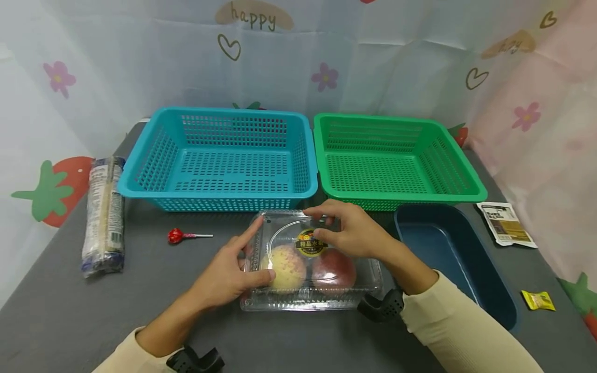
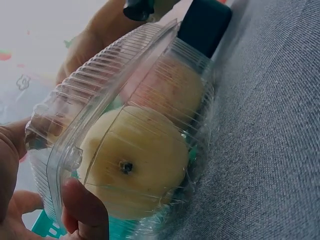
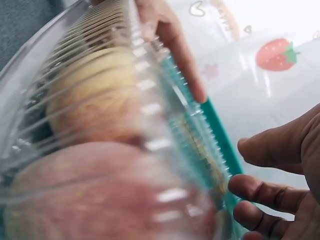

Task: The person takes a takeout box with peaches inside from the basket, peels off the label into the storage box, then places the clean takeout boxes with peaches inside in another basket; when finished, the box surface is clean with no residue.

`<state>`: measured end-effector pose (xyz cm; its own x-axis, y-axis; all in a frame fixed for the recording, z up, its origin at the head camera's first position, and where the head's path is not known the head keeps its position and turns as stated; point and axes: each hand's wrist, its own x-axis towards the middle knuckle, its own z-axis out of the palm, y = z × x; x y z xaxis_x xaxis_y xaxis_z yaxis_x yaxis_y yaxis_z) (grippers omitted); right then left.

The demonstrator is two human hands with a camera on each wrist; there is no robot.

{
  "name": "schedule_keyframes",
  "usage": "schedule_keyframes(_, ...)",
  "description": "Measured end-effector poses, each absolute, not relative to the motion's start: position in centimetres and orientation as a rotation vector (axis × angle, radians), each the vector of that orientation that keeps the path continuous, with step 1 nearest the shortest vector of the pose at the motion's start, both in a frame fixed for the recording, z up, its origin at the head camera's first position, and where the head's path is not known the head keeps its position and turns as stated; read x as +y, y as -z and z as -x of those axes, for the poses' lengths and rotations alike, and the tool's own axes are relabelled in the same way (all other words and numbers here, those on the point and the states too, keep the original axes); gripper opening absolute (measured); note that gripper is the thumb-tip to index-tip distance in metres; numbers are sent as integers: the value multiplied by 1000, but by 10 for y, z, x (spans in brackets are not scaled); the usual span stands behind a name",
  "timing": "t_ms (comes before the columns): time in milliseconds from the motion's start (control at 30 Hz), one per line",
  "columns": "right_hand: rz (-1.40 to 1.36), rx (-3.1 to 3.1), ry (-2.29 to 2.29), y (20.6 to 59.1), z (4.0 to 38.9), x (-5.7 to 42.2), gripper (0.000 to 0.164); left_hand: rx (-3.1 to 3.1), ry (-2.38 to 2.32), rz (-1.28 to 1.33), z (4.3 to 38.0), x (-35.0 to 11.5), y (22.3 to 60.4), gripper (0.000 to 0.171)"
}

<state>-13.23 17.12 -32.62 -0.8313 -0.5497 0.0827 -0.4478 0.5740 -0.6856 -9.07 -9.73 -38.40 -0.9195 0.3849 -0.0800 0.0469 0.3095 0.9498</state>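
A clear plastic fruit box lies on the grey table with its lid down. Inside are a pale yellow round fruit and a red one; a black and gold label is on the lid. My left hand grips the box's left side, thumb on top and index finger along the edge. In the left wrist view, fingertips curl at the rim beside the yellow fruit. My right hand is over the far right part of the lid, thumb and fingers apart, holding nothing.
Behind stand a blue basket and a green basket. A dark blue tray is at right, near a white-brown packet and yellow candy. At left are a wrapped noodle-like pack and a red lollipop.
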Motion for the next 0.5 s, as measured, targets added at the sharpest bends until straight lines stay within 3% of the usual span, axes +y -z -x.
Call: schedule_keyframes(500,651,2751,1032,333,131,161,16,2251,-1698,-390,90,-96,383,97)
